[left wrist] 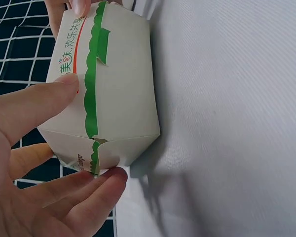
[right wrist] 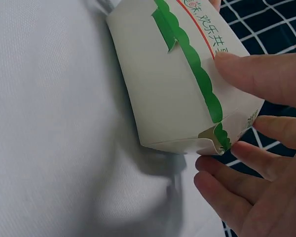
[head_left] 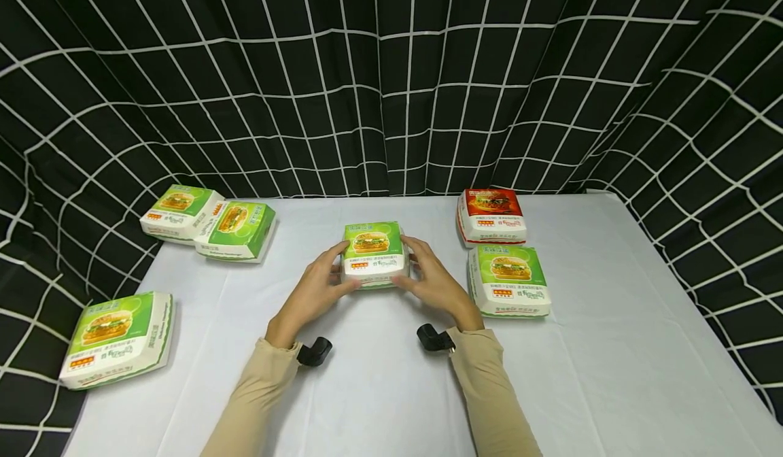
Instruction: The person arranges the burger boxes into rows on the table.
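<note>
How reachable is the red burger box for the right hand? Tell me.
Likely yes: nothing covers the red burger box, though a green box sits before it and the right hand holds the center box.

Place: staged recording booth, I'd say, lab-like
Table [head_left: 379,402]: plain white cover
Curtains [head_left: 391,90]: black, white grid, left, right and ahead of me
</note>
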The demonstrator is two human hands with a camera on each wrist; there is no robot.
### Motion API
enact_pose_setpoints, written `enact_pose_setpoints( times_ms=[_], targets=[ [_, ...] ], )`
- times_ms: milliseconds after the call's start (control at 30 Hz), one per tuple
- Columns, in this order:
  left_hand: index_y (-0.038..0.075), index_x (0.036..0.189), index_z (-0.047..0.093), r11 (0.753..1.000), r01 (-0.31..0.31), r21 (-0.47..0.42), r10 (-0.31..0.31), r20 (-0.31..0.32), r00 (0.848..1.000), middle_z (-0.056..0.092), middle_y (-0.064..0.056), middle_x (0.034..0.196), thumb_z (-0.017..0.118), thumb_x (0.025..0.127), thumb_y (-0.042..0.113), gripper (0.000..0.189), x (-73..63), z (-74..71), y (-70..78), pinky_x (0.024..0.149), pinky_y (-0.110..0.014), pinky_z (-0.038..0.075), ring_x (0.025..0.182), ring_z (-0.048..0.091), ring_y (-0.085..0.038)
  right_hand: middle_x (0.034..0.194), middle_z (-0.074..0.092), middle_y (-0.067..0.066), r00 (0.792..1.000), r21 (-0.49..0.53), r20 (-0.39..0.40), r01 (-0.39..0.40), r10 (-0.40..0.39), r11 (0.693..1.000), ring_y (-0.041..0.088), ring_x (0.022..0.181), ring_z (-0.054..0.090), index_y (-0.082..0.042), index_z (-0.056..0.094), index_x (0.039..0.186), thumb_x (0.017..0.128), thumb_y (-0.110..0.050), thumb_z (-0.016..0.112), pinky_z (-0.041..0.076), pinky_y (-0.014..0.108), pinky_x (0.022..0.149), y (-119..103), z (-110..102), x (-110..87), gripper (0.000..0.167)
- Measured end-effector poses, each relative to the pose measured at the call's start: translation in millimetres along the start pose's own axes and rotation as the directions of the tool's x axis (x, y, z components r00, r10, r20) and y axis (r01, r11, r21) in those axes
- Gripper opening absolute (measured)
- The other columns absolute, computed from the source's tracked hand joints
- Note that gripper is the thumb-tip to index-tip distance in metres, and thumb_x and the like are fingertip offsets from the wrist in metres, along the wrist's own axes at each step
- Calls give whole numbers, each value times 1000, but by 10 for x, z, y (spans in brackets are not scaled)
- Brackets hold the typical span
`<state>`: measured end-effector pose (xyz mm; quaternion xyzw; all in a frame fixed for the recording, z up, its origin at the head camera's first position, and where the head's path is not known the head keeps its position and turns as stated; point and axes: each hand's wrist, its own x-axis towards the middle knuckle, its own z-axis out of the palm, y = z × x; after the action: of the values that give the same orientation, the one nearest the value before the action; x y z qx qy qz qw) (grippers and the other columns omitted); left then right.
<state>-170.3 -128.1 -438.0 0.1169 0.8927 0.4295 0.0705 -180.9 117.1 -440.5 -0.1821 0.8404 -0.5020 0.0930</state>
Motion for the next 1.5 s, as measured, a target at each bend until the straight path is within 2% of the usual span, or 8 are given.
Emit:
enact_pose_setpoints(
  times_ms=[333, 633, 733, 867, 1033, 1233, 1333, 1500],
  targets=[
    [11, 154, 34, 1000, -20, 6, 20, -32, 999, 43, -17, 152, 76, 88, 20, 78, 179, 121, 68, 95, -42, 55, 117, 64, -33, 161, 20, 24, 999, -13, -42, -33, 33, 999, 44, 137, 39, 1, 17, 156, 96, -7, 61, 35, 53, 116, 56, -67, -2, 75],
    [10, 153, 36, 998, -58, 15, 58, -53, 997, 43, -17, 152, 73, 91, 21, 73, 337, 252, 97, 97, -39, 54, 117, 63, -31, 156, 28, 25, 980, -21, -153, -128, 124, 992, 43, 138, 41, 0, 23, 154, 96, -8, 61, 38, 53, 113, 61, -110, -18, 70],
    [10, 153, 37, 997, -67, 30, 69, -64, 996, 44, -16, 152, 72, 92, 23, 72, 381, 287, 111, 103, -42, 50, 121, 61, -31, 154, 30, 26, 973, -16, -193, -134, 128, 991, 44, 137, 42, 1, 25, 153, 96, -7, 62, 39, 52, 113, 71, -115, -17, 69],
    [12, 153, 38, 997, -70, 43, 74, -89, 993, 49, -17, 146, 72, 92, 23, 71, 431, 324, 140, 102, -43, 50, 116, 62, -31, 149, 35, 27, 955, -61, -274, -133, 112, 989, 43, 134, 44, 3, 32, 150, 94, -6, 64, 39, 51, 113, 95, -102, 4, 65],
    [10, 153, 38, 996, -74, 42, 78, -119, 990, 51, -19, 134, 72, 92, 20, 71, 519, 381, 160, 94, -40, 52, 106, 61, -29, 141, 44, 25, 912, -129, -397, -169, 105, 977, 37, 125, 50, 2, 44, 144, 93, -11, 68, 41, 51, 108, 122, -70, 30, 58],
    [9, 152, 38, 997, -66, 50, 72, -129, 989, 50, -19, 139, 70, 93, 19, 69, 627, 433, 215, 97, -42, 51, 109, 59, -29, 135, 50, 25, 867, -103, -486, -184, 112, 978, 36, 116, 53, 4, 47, 140, 92, -11, 68, 45, 49, 101, 155, -41, 53, 55],
    [8, 151, 39, 997, -57, 57, 64, -140, 988, 50, -19, 142, 70, 93, 20, 67, 670, 459, 235, 102, -44, 48, 116, 58, -30, 138, 50, 25, 858, -45, -500, -164, 120, 985, 39, 121, 54, 4, 47, 140, 92, -11, 68, 48, 49, 101, 173, -38, 61, 55],
    [6, 150, 38, 996, -63, 61, 72, -164, 984, 48, -21, 144, 69, 94, 20, 66, 749, 506, 241, 112, -46, 41, 131, 52, -33, 145, 45, 26, 871, 28, -472, -139, 136, 990, 41, 132, 50, 3, 42, 144, 93, -13, 67, 48, 48, 106, 201, -60, 62, 59]
  ],
)
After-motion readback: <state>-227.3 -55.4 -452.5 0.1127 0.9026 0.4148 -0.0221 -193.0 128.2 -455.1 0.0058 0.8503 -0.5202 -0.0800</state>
